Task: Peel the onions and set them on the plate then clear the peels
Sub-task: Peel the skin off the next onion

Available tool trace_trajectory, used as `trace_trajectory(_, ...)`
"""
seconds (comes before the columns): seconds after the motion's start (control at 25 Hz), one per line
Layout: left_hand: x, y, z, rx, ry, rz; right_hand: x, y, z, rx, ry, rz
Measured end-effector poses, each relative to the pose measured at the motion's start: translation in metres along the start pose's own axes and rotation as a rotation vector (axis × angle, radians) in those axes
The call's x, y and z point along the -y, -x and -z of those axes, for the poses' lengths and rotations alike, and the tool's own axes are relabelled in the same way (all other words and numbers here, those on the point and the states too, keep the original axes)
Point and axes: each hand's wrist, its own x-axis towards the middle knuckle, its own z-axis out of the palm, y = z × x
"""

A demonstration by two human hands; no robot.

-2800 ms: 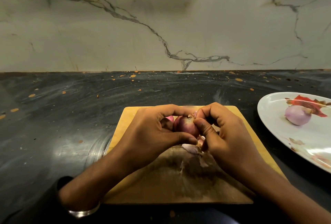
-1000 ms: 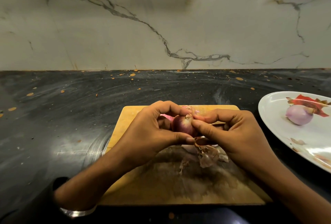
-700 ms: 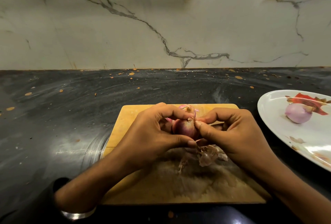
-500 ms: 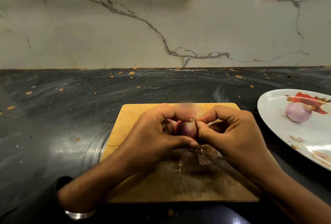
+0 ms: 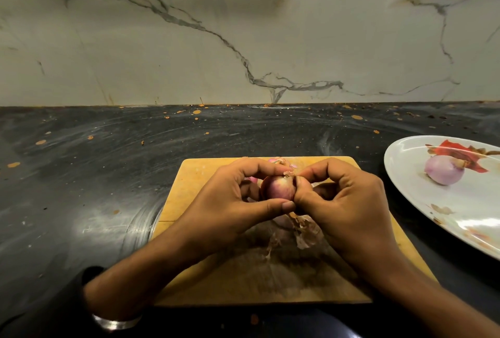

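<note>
A small red onion (image 5: pixel 278 187) is held above the wooden cutting board (image 5: pixel 200 175). My left hand (image 5: pixel 230 205) grips it between thumb and curled fingers. My right hand (image 5: pixel 343 208) pinches the dry skin at the onion's top with thumb and forefinger. Loose papery peels (image 5: pixel 304 232) lie on the board just under my hands. A peeled pale-purple onion (image 5: pixel 443 172) sits on the white plate (image 5: pixel 400 175) at the right.
The board rests on a dark speckled countertop (image 5: pixel 108 175) against a marble wall (image 5: pixel 243 26). More peel bits (image 5: pixel 281 161) show behind my fingers at the board's far edge. The plate has a red leaf print (image 5: pixel 454 149).
My right hand pulled a strip of skin down and dropped it on the board, then returned to pinch the onion's top. My left hand keeps the onion in place.
</note>
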Motion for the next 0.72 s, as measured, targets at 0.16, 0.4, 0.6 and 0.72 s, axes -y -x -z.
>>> trace_trajectory(0.16, 0.003, -0.001, 0.003, 0.008, 0.043, 0.013, 0.001, -0.002, 0.003, 0.003, -0.122, -0.095)
trace_trajectory(0.4, 0.003, -0.002, 0.003, 0.017, 0.082, 0.029, -0.003, -0.006, 0.005, 0.041, -0.195, -0.179)
trace_trajectory(0.6, 0.002, -0.001, 0.002, 0.003, 0.093, 0.029, 0.001, -0.008, 0.004, 0.167, -0.265, -0.214)
trace_trajectory(0.72, 0.003, -0.001, 0.002, 0.003, 0.068, 0.03, -0.002, -0.011, 0.005, 0.15, -0.333, -0.254)
